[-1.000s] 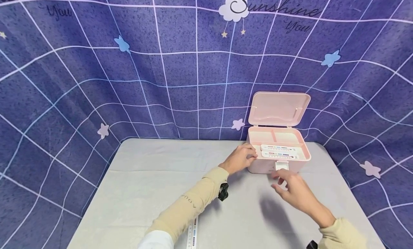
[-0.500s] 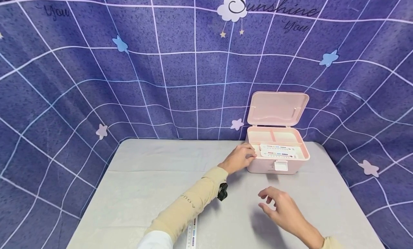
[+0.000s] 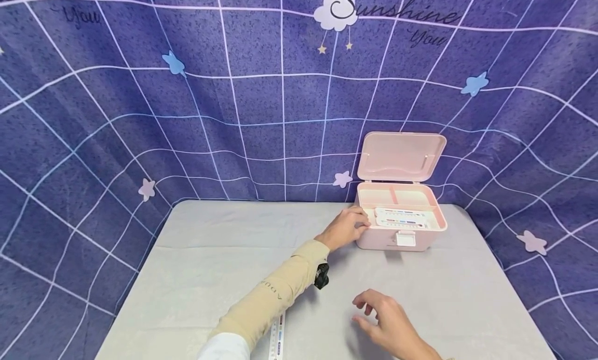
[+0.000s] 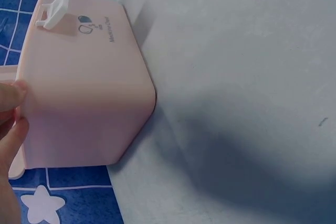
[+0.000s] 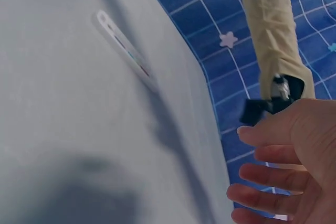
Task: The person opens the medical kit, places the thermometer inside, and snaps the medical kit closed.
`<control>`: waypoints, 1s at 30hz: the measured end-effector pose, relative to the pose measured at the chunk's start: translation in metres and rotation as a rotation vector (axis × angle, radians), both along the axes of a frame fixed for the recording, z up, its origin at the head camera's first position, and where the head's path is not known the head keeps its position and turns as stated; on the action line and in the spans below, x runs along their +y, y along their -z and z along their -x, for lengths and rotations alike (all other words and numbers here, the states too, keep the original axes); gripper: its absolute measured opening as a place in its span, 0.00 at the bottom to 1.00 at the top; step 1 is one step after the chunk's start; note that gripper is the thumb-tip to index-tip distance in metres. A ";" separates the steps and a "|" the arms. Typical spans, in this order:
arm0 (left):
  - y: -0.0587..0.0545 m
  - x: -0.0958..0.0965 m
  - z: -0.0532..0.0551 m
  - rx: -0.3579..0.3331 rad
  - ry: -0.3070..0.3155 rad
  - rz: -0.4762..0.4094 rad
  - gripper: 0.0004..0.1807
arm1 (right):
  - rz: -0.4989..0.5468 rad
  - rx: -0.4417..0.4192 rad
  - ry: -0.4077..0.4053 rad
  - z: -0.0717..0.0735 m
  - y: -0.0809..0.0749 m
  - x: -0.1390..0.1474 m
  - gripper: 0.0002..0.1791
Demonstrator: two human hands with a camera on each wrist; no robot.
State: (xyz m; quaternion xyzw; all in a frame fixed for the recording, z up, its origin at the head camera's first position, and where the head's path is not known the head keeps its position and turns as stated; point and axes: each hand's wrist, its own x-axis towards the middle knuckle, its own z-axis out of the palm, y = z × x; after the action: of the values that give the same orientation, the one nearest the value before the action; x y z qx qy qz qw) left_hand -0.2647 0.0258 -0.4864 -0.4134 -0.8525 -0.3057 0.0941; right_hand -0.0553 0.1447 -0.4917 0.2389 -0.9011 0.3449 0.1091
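Observation:
A pink medicine chest [image 3: 391, 240] with a white latch [image 3: 405, 238] stands at the right back of the table, its lid [image 3: 402, 156] raised. My left hand [image 3: 344, 228] pinches its front left rim between thumb and fingers, as the left wrist view also shows. Inside the front compartment lie two flat white strips [image 3: 401, 218] with printed scales and coloured labels, like thermometers. Over the table in front of the chest hovers my right hand [image 3: 386, 321], fingers loosely bent and holding nothing. A similar white strip [image 5: 126, 48] lies on the table, partly hidden by my left forearm in the head view.
Grey cloth covers the table [image 3: 224, 256]. Behind and beside it hangs a blue-purple curtain [image 3: 261, 100] with a grid and stars. The chest's back compartments [image 3: 413, 196] are split by a pink divider. My left forearm [image 3: 275, 290] reaches across the middle.
My right hand has drawn back from the chest's latch, moving toward the near side and left. The left hand stays on the rim.

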 end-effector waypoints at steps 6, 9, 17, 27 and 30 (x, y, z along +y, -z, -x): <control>0.000 0.001 0.000 0.000 -0.003 -0.001 0.07 | 0.018 -0.114 -0.058 -0.006 0.008 -0.007 0.13; 0.000 0.001 0.000 0.009 -0.004 -0.001 0.07 | 0.032 -0.120 -0.073 -0.009 0.012 -0.011 0.13; 0.000 0.000 0.002 0.002 0.031 -0.026 0.07 | 0.040 -0.207 -0.107 -0.016 0.024 -0.027 0.11; 0.002 -0.007 0.008 0.020 0.054 -0.014 0.05 | 0.010 -0.368 -0.094 -0.023 0.050 -0.064 0.15; 0.003 -0.004 0.009 0.026 0.074 -0.030 0.05 | -0.013 -0.398 -0.074 -0.026 0.059 -0.074 0.16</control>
State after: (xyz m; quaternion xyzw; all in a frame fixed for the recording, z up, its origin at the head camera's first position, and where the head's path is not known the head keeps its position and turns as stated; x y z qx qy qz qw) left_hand -0.2738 0.0214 -0.4894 -0.4470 -0.8307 -0.3164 0.0998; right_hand -0.0295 0.0703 -0.5505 0.1998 -0.8977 0.3832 -0.0854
